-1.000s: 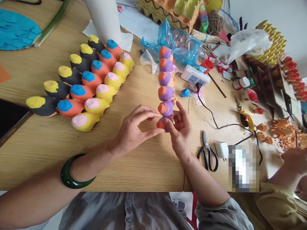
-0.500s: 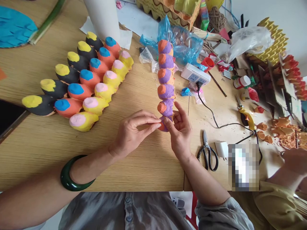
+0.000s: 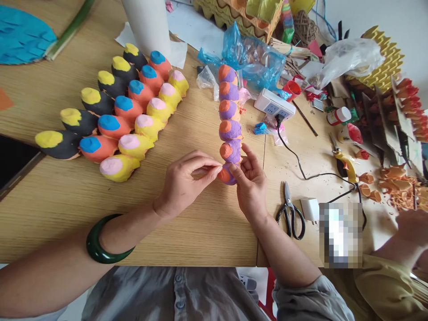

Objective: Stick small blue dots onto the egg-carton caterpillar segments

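A strip of several bumps, like a row cut from an egg carton, is covered in purple clay with orange tips (image 3: 230,130). My right hand (image 3: 250,185) grips its near end, the thumb on the purple of the closest bump and the fingers behind. My left hand (image 3: 185,180) is closed in a pinch at the left edge of that bump's orange tip; whatever lies between the fingertips is hidden. To the left on the table rest three similar strips: black with yellow tips (image 3: 100,100), orange with blue tips (image 3: 129,107), and yellow with pink tips (image 3: 149,127).
Black-handled scissors (image 3: 290,211), a white charger (image 3: 310,209) and a power strip (image 3: 274,104) with a black cable lie to the right. Behind are a blue plastic bag (image 3: 254,58), egg cartons (image 3: 234,18) and a white cylinder (image 3: 147,26). Another person's hand (image 3: 413,227) is at the right edge.
The far end of the purple strip has tipped a little lower and to the left. My left fingertips have drawn slightly left, showing more of the closest orange tip.
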{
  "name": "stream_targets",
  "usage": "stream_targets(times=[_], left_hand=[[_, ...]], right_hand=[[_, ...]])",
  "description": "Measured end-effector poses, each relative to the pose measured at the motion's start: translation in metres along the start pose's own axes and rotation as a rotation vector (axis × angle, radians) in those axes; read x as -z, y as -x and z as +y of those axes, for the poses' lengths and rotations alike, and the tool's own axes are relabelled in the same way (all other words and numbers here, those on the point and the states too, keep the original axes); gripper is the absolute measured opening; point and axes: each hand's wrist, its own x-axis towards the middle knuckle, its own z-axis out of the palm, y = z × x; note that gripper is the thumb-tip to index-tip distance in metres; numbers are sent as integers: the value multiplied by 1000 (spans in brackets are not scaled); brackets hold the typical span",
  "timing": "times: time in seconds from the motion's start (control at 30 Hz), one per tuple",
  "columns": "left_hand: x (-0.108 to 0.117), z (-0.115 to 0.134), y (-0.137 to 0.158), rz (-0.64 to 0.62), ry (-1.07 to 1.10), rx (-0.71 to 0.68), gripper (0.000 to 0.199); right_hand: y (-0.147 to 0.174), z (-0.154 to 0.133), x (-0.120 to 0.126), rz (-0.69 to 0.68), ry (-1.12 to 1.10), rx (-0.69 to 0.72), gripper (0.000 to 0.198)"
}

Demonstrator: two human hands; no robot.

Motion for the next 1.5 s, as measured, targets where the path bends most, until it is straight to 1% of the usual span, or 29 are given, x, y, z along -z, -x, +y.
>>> stream_targets(times=[0.13, 0.2, 0.3, 0.4, 0.53, 0.6, 0.77, 0.87, 1.07, 1.17, 1.33, 1.4, 1.5], left_hand=[[-1, 2, -4, -2, 254, 319, 22], [-1, 4, -6, 13, 333, 434, 27], [-1, 6, -8, 42, 409, 500, 30], [0, 5, -9, 72, 457, 502, 29], [3, 2, -11, 119, 527, 426, 23], [5, 1, -11, 128, 497, 354, 21], [9, -2, -11, 82, 266, 101, 14], [11, -5, -11, 75, 99, -10, 9], [15, -2, -15, 39, -133, -100, 9], [16, 1, -17, 34, -237, -176, 6], [17, 1, -16, 47, -326, -322, 11], [17, 0, -16, 47, -346, -332, 11], [18, -1, -16, 40, -334, -305, 8]], right_hand=[[-2, 0, 1, -4, -63, -64, 52], [-3, 0, 0, 5, -93, -91, 51], [-4, -1, 0, 27, -135, -122, 51], [-5, -1, 1, 41, -159, -159, 50], [-6, -4, 1, 25, -166, -212, 47], [-6, -6, 1, 9, -191, -252, 47], [-4, -9, -2, -18, -263, -310, 47], [-3, -9, -3, -38, -278, -331, 51], [-1, -8, -2, -98, -276, -357, 49], [0, -9, -3, -111, -280, -370, 49], [1, -11, -4, -126, -324, -388, 48], [1, -11, -5, -114, -352, -397, 47], [1, -10, -4, -113, -357, -403, 49]])
